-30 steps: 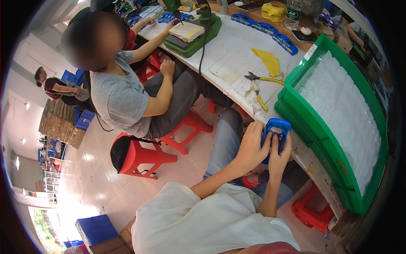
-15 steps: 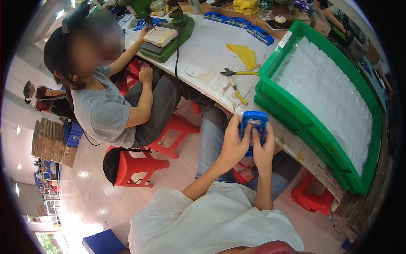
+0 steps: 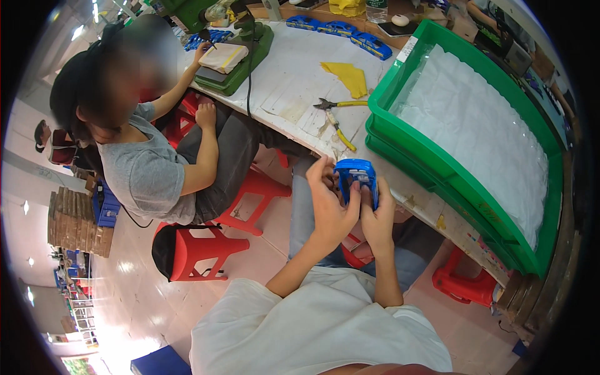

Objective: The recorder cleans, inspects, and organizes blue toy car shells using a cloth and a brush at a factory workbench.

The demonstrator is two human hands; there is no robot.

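Here, right hand [image 3: 378,225] holding blue shell [image 3: 357,170], left hand [image 3: 331,209] touching it (grip unclear), pliers [image 3: 327,107] beyond

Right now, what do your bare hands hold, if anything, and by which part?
A glossy blue rounded shell: the right hand grips its right side, thumb over the near part. The left hand rests its thumb there too; its finger grip is unclear.
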